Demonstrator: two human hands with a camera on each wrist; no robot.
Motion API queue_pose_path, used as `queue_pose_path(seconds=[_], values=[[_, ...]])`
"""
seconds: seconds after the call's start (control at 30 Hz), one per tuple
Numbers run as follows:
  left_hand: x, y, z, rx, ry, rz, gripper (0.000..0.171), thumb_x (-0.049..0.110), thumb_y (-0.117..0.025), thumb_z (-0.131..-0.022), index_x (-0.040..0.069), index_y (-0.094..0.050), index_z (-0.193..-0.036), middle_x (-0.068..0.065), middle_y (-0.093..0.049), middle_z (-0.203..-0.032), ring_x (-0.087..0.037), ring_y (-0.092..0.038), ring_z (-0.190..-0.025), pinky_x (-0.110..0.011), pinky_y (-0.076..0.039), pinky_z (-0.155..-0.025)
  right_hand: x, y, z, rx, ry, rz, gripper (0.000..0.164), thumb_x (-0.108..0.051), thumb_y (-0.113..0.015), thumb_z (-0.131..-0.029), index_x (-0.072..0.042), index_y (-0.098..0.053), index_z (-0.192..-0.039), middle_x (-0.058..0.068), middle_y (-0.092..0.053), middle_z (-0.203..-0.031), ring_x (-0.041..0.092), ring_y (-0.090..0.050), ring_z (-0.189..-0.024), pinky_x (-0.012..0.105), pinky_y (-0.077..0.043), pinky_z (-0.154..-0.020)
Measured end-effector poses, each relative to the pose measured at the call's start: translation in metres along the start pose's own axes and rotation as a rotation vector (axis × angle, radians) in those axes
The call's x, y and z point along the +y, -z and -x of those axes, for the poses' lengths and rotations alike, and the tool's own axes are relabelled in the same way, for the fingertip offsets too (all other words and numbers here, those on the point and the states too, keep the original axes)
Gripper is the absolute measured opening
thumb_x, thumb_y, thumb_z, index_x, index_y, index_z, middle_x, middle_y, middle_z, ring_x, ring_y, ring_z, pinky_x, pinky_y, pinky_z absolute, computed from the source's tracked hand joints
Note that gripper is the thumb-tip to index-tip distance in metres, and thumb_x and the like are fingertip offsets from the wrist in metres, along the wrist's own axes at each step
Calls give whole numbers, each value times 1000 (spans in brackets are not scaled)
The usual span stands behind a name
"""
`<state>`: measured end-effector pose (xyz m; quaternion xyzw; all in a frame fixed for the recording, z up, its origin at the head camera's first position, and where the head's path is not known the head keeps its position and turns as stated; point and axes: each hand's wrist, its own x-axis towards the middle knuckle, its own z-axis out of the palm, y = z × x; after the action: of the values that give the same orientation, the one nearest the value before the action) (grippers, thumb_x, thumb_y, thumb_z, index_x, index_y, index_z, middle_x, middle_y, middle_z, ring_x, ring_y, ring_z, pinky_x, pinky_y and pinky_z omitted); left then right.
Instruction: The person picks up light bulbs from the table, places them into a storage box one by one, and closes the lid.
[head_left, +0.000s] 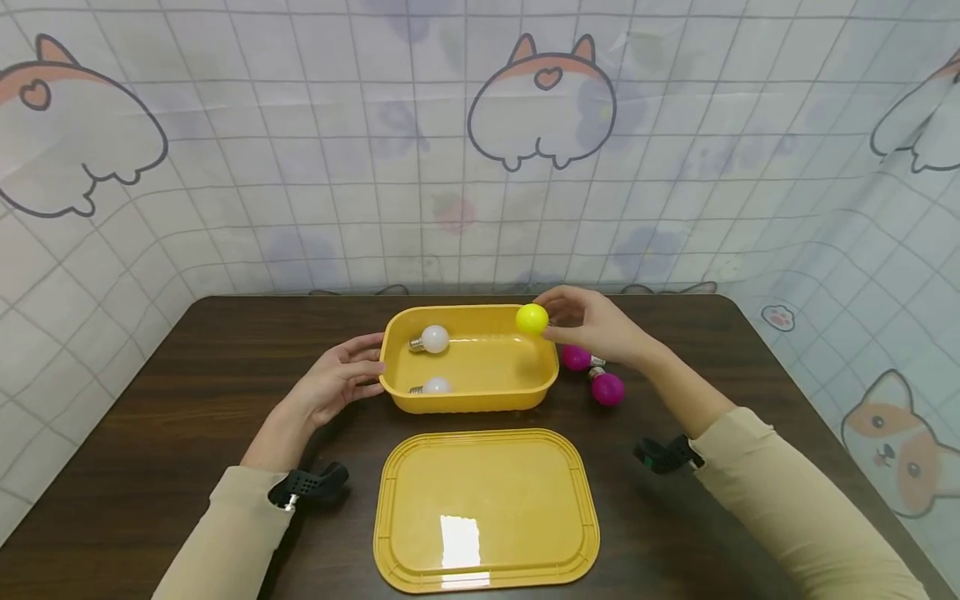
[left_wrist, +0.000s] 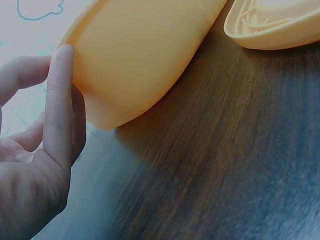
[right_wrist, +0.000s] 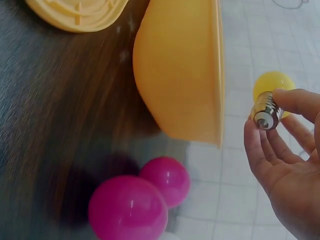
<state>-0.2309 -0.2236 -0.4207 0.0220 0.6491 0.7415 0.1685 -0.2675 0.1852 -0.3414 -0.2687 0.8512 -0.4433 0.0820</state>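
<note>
In the head view a yellow plastic box holds two white light bulbs, one towards the back and one by the front wall. My left hand touches the box's left end with its fingers extended; the left wrist view shows a fingertip against the outer wall. Above the box's right end, my right hand pinches a yellow light bulb by its metal screw base. Two magenta bulbs, one behind the other, lie right of the box.
A yellow lid lies flat on the dark wooden table, in front of the box. Behind the table hangs a white gridded cloth with cartoon corgis. Black straps circle both wrists.
</note>
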Motion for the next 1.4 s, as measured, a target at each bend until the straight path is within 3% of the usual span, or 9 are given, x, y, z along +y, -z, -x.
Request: queue_pose_path(seconds=[0.3,1.4], values=[[1,1,1,2,-2,7,66,-1,-63,-100,3,-32,-158,-22,-52,-140,-21,-71,-102,-33,-61,-86,-6,-20,-19,-48,22,24,42,-15,-76,-95,-10,-61,-134,7,-66,-126,26,-62,-117,48,-52,-102],[1,1,-1,-6,0,5,68,0,-63,-100,3,-29,-159,-27,-42,-151,-20,-71,-102,-32,-61,-85,-8,-78,-57,-59,95,-18,40,-11,-78,-92,-7,-65,-130,8,-69,-119,22,-66,-105,36,-55,-93]])
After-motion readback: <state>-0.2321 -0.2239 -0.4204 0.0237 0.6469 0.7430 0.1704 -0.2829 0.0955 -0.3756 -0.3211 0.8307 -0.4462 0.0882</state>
